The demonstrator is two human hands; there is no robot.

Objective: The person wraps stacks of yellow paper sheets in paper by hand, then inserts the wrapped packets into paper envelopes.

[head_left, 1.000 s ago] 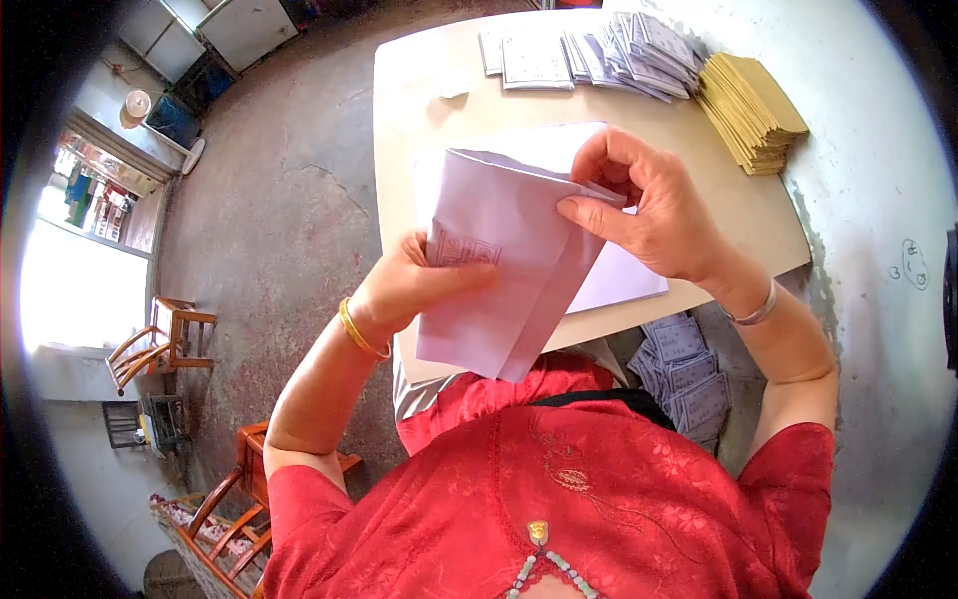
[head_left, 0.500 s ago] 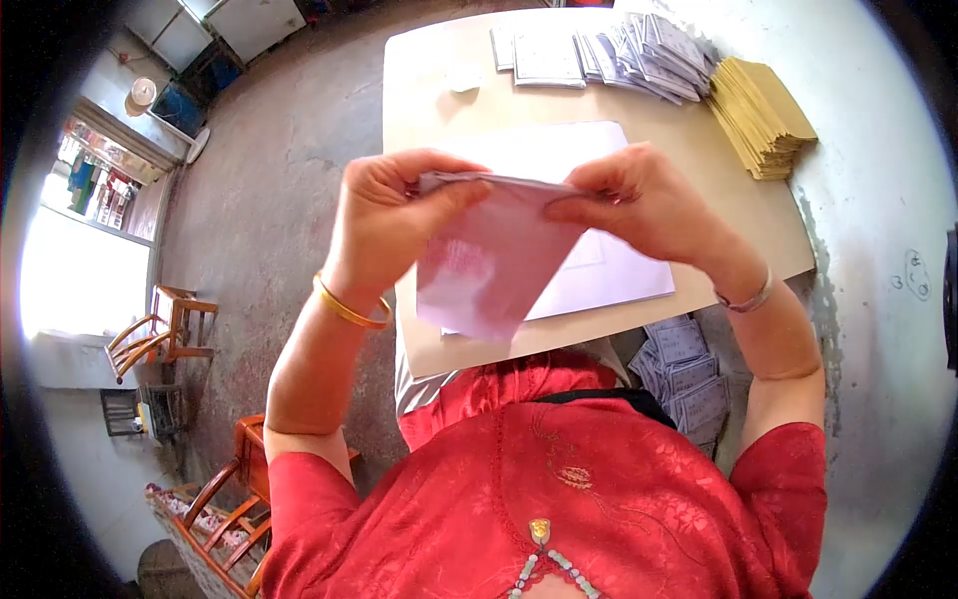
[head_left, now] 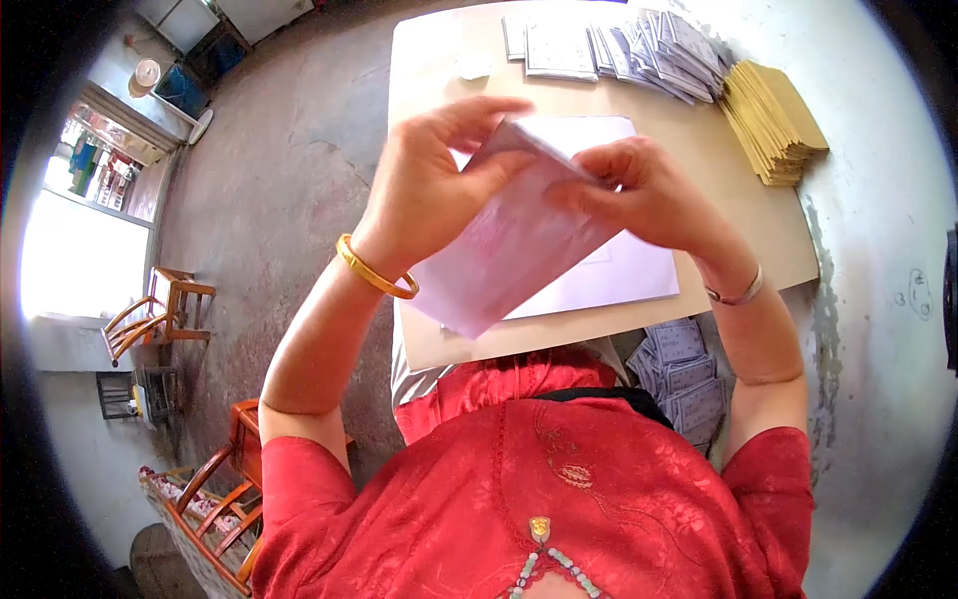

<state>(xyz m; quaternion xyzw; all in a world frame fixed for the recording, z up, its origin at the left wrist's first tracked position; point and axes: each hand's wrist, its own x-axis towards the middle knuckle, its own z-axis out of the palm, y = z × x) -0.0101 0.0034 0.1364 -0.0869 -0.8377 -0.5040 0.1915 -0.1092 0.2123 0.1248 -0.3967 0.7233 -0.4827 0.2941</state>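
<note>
A folded sheet of pale paper [head_left: 519, 235] hangs tilted between my hands above the table, its lower corner pointing down to the left. Faint reddish print shows on it. My left hand [head_left: 444, 165] grips its upper left edge, thumb on the near face, fingers partly hidden behind. At the upper right edge, my right hand [head_left: 639, 190] pinches the paper between thumb and bent fingers. Beneath lies a stack of white sheets [head_left: 639, 275], partly covered by the paper and my hands.
Bundles of folded printed papers [head_left: 559, 50] line the table's [head_left: 439, 344] far edge. A stack of yellow-brown envelopes [head_left: 773, 120] stands at the right, against the wall [head_left: 878, 200]. More paper bundles [head_left: 689, 374] lie below the near edge. Wooden chairs [head_left: 180, 299] stand on the left.
The paper has turned, its left top corner rising and its lower corner swinging left. My left hand has moved up and right; my right hand has shifted slightly.
</note>
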